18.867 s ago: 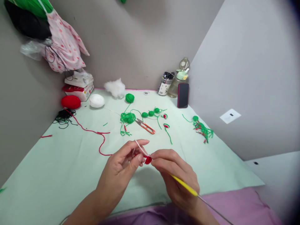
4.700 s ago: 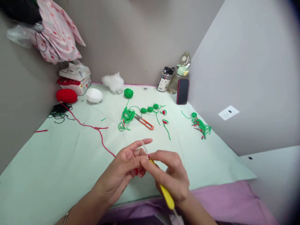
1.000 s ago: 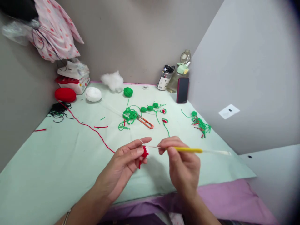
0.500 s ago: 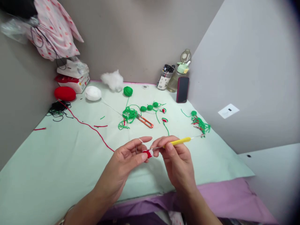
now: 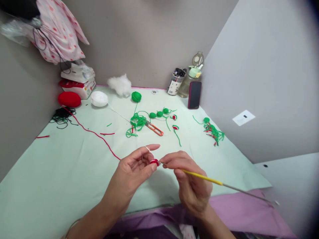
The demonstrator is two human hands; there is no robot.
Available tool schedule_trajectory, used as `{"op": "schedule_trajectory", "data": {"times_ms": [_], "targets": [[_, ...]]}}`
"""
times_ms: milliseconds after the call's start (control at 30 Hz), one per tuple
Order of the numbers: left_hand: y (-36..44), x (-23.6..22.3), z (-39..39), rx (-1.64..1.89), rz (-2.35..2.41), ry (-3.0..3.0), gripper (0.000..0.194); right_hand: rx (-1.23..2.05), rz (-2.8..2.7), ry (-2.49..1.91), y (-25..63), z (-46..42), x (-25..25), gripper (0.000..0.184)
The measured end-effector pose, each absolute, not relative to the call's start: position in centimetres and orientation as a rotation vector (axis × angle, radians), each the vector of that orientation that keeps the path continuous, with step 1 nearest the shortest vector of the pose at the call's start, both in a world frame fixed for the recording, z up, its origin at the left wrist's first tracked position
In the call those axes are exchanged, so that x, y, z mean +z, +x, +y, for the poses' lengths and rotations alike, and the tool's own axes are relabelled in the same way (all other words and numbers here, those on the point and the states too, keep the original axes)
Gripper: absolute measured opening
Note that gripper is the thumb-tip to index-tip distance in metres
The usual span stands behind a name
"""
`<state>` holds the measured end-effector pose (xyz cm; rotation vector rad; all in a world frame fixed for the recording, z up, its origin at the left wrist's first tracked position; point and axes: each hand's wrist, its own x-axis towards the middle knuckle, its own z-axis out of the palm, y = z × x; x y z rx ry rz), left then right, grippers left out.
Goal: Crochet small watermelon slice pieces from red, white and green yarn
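Observation:
Between the thumb and fingers of my left hand (image 5: 136,166) is a small red and white crochet piece (image 5: 155,162). White yarn (image 5: 150,151) runs over my raised left index finger down to it. My right hand (image 5: 193,179) grips a crochet hook (image 5: 203,177) by its yellow handle; the long metal shaft points down to the right. The hook's tip meets the crochet piece's right edge, though the exact stitch is too small to make out. Red yarn (image 5: 99,134) leads from a red ball (image 5: 69,99) toward my left hand.
Behind my hands lie orange thread snips (image 5: 155,128), tangled green yarn (image 5: 137,121), green crocheted balls (image 5: 159,114) and a small red-green piece (image 5: 175,127). A white yarn ball (image 5: 99,99), white stuffing (image 5: 120,85), a phone (image 5: 194,95) and a bottle (image 5: 188,81) stand farther back.
The hook's handle end has swung down and toward me as my right hand turned. The crochet piece has tilted in my left fingers, so less of its red face shows.

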<state>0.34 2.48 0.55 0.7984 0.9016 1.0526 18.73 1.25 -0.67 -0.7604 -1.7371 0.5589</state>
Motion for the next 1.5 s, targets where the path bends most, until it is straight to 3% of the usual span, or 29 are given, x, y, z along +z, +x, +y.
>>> {"op": "schedule_trajectory", "data": {"times_ms": [200, 367, 633, 767, 1000, 1200, 1500], "targets": [[0.8, 0.8, 2.2, 1.128, 0.929, 0.789, 0.031, 0.228, -1.913, -0.818, 18.5, 1.1, -0.4, 0.024], [0.8, 0.9, 2.3, 0.987, 0.759, 0.589, 0.042, -0.142, -2.005, -0.848, 18.2, 0.6, -1.4, 0.039], [0.2, 0.7, 2.4, 1.029, 0.797, 0.608, 0.036, 0.775, -1.398, -0.776, 17.7, 1.6, -0.8, 0.021], [0.7, 0.8, 2.1, 1.059, 0.822, 0.687, 0.035, 0.755, -1.465, -0.807, 17.2, 1.7, -0.9, 0.02], [1.0, 0.3, 2.4, 1.011, 0.763, 0.512, 0.04, 0.279, -1.785, -0.915, 17.6, 0.8, -1.6, 0.04], [0.4, 0.6, 2.7, 1.031, 0.76, 0.484, 0.031, 0.825, -1.352, -0.811, 17.8, 1.9, -1.1, 0.02], [0.7, 0.7, 2.2, 1.018, 0.835, 0.685, 0.026, 1.052, -1.251, -0.774, 17.7, 2.6, -1.4, 0.018]]}}
